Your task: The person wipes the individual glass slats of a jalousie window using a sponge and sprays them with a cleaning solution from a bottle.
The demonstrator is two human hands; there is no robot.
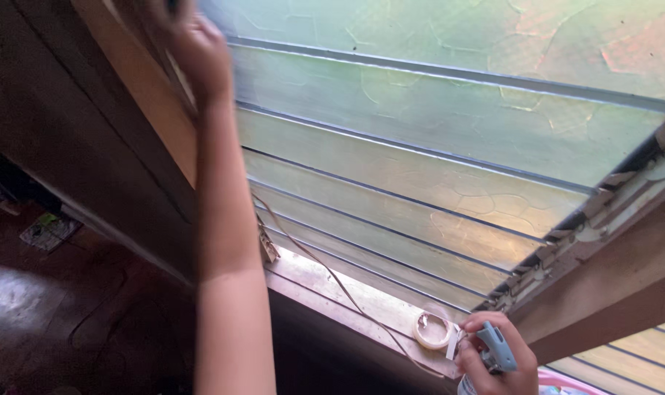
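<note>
Spray bottle [490, 358] at sill's [347, 296] right end, right hand [493, 362] closed round neck, finger near trigger; light, slick plastic. Left hand [201, 51] raised at louvre glass [420, 117], blurred, grip unclear. Tape roll [433, 330] just beside.

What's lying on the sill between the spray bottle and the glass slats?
In the head view, a tape roll and a thin cord lie on the sill between the spray bottle and the slats.
</note>
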